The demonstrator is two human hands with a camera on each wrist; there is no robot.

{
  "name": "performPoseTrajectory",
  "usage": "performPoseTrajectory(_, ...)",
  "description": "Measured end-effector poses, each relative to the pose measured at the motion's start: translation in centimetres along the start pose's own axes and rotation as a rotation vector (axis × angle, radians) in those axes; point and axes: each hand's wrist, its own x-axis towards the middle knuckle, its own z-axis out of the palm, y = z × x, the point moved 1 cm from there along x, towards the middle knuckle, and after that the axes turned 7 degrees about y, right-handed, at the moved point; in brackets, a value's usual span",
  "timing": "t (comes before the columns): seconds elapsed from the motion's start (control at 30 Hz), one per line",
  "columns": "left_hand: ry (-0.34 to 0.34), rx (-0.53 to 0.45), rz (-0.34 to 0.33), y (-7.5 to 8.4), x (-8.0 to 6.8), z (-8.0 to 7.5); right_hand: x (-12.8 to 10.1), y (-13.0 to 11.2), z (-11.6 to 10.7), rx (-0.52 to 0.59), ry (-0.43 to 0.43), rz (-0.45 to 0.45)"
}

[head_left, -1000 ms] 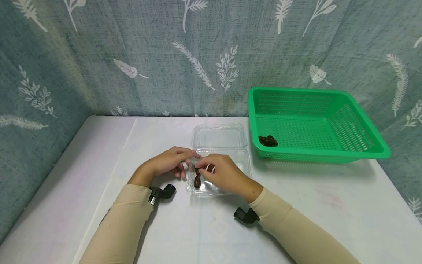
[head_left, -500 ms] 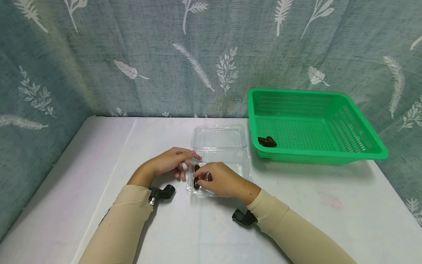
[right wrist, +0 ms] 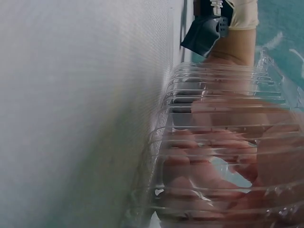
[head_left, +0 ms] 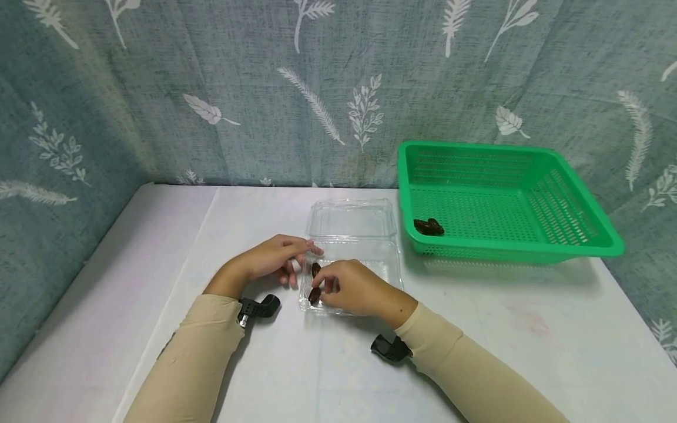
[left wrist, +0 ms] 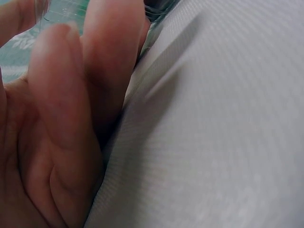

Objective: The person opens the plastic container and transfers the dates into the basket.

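Note:
An open clear plastic clamshell container lies at the table's centre, its lid folded back. Two dark dates lie at its left end, one further back and one nearer. My left hand pinches the container's left rim. My right hand reaches into the tray with its fingers curled, and its fingertips close on the nearer date. The right wrist view shows the ribbed container wall with fingers blurred behind it. In the left wrist view only my fingers against the white table show.
A green perforated basket stands at the back right and holds a few dark dates in its near left corner. A patterned teal curtain backs the white table. Black camera mounts sit on both wrists.
My right hand has dropped lower and to the left inside the tray, onto the nearer date. The left hand and the container have stayed put.

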Motion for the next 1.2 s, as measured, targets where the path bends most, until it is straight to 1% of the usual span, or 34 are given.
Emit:
performPoseTrajectory(0.23, -0.004, 0.001, -0.003, 0.15, 0.0, -0.09, -0.08, -0.09, -0.03, 0.006, -0.004, 0.032)
performPoseTrajectory(0.47, -0.004, 0.003, -0.001, 0.0, 0.17, -0.08, -0.09, -0.04, 0.03, 0.021, 0.016, 0.02)
performPoseTrajectory(0.87, -0.005, 0.004, 0.001, 0.11, -0.01, -0.02, -0.29, 0.08, 0.18, 0.035, 0.025, 0.06)
performPoseTrajectory(1.03, -0.001, -0.003, -0.002, 0.16, -0.09, -0.03, -0.24, 0.2, 0.12, 0.071, 0.025, 0.05)
performPoseTrajectory(1.2, -0.004, 0.002, 0.003, 0.18, -0.03, -0.05, -0.13, 0.32, 0.17, 0.087, 0.011, 0.022)
